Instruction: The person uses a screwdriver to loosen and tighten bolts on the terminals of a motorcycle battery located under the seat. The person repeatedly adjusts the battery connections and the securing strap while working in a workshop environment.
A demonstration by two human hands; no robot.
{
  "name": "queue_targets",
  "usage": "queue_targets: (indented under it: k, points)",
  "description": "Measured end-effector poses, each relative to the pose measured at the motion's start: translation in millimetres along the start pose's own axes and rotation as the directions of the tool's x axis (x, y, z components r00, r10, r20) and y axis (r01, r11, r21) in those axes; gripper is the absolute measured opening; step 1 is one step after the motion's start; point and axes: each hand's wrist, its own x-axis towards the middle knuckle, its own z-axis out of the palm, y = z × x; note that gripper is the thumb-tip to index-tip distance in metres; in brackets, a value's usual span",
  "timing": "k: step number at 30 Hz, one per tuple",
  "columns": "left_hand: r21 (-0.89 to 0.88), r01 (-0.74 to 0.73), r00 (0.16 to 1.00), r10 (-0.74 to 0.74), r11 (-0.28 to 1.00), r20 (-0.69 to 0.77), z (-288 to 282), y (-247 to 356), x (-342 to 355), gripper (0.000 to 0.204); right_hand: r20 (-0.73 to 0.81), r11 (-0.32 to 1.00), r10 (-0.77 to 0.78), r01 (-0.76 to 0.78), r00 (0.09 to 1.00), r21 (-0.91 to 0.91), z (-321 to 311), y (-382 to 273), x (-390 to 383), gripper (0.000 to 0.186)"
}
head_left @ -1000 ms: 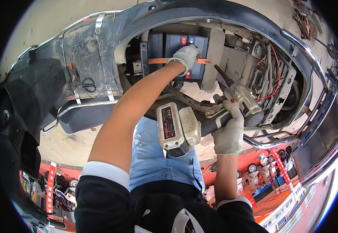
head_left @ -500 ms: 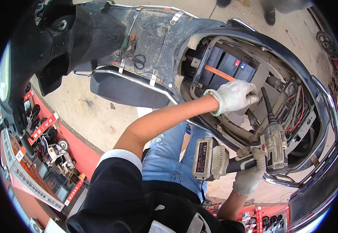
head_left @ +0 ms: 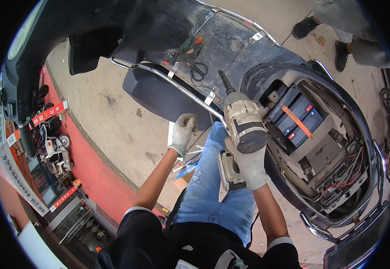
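Observation:
My right hand [head_left: 251,168], in a white glove, grips a worn grey cordless impact wrench [head_left: 245,117] by its handle. The wrench's long dark socket points up and left over the scooter's footboard [head_left: 230,45]. My left hand [head_left: 182,132], also gloved, is closed with its fingers curled, beside the scooter's chrome side rail [head_left: 177,87]; what it pinches, if anything, is too small to make out. To the right, the scooter's seat compartment lies uncovered, showing dark batteries [head_left: 295,119] with an orange strap [head_left: 297,122] across them.
Loose cables [head_left: 198,71] and a screwdriver [head_left: 187,44] lie on the footboard. Red and black wires [head_left: 338,184] run through the rear of the compartment. Another person's shoes [head_left: 304,28] stand on the ground at the upper right. Shelves of parts line the left.
My left hand has left the battery compartment and moved left, outside the side rail. The wrench in my right hand has come left, away from the compartment. My view has shifted left.

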Motion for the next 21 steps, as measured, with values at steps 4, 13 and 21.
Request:
queue_targets:
  k: [4,13,21]
  points:
    - [0.365,-0.098,0.97,0.172,0.926,-0.174,-50.6,-23.1,132.3,0.021,0.102,0.984,-0.142,0.151,0.985,-0.092,67.2,15.6,102.4,0.037]
    - [0.889,-0.286,0.879,0.468,0.358,0.095,-75.8,26.9,342.4,0.033,-0.058,0.607,-0.312,0.152,0.948,-0.78,147.2,29.9,286.6,0.054]
    - [0.857,-0.133,0.931,0.36,0.498,-0.065,-54.4,-2.1,368.5,0.038,0.061,0.408,-0.269,0.172,0.961,-0.897,187.3,87.8,332.9,0.042]
